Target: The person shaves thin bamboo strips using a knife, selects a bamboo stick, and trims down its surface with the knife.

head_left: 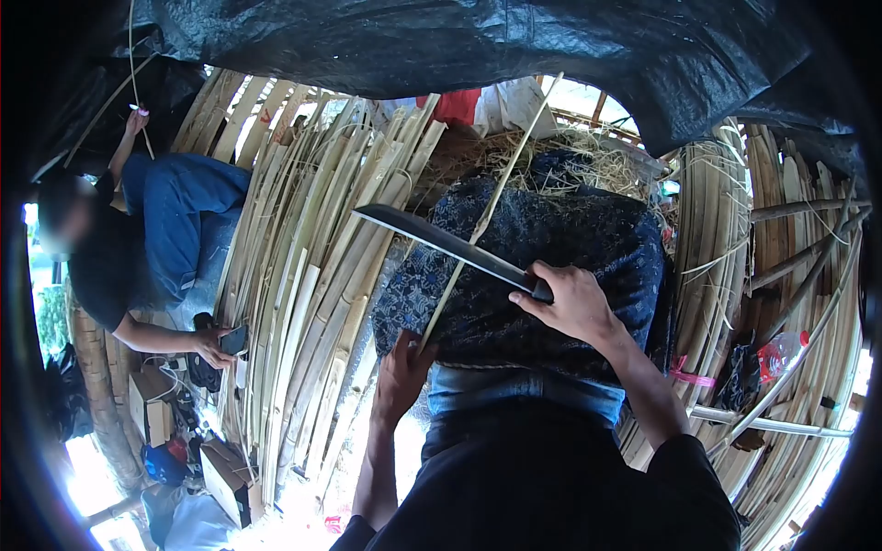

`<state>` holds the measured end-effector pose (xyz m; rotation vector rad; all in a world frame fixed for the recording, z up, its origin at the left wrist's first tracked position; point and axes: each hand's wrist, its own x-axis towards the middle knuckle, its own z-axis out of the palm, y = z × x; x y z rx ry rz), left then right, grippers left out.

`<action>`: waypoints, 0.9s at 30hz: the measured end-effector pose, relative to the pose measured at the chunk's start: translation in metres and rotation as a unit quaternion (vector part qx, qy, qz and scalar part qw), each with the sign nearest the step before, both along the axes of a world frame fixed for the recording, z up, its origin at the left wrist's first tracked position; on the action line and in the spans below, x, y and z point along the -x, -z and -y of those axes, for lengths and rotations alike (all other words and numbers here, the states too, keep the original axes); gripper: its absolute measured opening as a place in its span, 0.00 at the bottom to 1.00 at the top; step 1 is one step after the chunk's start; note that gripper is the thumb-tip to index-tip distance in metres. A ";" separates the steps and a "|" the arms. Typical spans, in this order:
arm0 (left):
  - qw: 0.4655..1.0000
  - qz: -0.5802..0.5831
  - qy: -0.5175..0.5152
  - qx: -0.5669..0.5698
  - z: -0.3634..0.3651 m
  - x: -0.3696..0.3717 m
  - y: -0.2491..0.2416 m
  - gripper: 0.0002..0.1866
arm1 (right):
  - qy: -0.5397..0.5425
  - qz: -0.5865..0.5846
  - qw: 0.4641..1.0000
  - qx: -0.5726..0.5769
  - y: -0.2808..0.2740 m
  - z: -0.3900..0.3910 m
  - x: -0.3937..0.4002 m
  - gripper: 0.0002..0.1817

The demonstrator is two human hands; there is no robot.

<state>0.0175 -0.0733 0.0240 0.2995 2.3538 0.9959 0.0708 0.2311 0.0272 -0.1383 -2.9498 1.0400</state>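
Observation:
My right hand (577,305) is closed round the handle of a machete (424,231). Its long dark blade points to the upper left and crosses a thin bamboo strip (505,179) at a knot. The strip's lower end is gripped by my left hand (401,378), fingers wrapped round it beside my thigh. From there it slants up and away over my lap towards the back. A dark patterned cloth (579,243) covers my legs beneath both the blade and the strip.
Many split bamboo slats (317,275) lie to my left, with another bundle (712,211) on the right. Shavings (588,151) are heaped beyond the cloth. At the left sits another person (110,248) holding a phone (234,342). A dark tarp (413,41) hangs overhead.

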 end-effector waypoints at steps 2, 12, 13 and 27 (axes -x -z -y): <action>1.000 -0.018 0.000 -0.010 -0.006 0.001 -0.009 0.13 | 0.000 -0.001 1.000 -0.007 -0.001 -0.002 -0.001 0.21; 0.981 -0.176 0.054 0.061 -0.058 0.019 -0.010 0.15 | 0.030 -0.021 0.998 -0.048 0.005 -0.013 -0.008 0.23; 0.981 -0.176 0.055 0.060 -0.059 0.019 0.000 0.15 | 0.034 -0.024 0.998 -0.055 0.005 -0.014 -0.009 0.23; 0.897 -0.397 0.154 0.116 -0.040 -0.008 0.039 0.18 | -0.031 0.060 0.975 -0.210 0.005 -0.041 -0.001 0.22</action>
